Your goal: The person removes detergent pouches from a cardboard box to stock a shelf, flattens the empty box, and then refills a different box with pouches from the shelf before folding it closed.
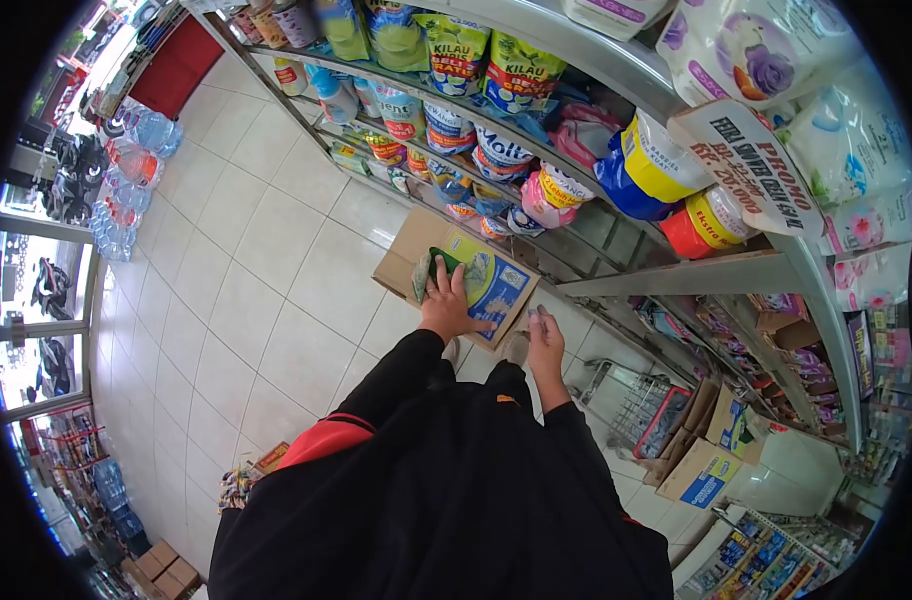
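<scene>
A cardboard box (510,296) with a blue and yellow-green printed side is on the tiled floor in front of me, close to the shelf. My left hand (450,307) rests over it with fingers spread, the thumb stretched across the print. Beneath those fingertips lies a green pouch (422,280), partly covered by the hand. Just off the box's right corner is my right hand (546,345), its fingers pointing up with nothing visible in them. Parts of my shoes show beside the box.
Shelves on the right hold refill pouches (454,55), tubs (659,155) and a promo sign (751,165). A wire shopping basket (616,400) and opened cartons (701,470) stand right of me. Bottled water packs (126,190) line the window side at left.
</scene>
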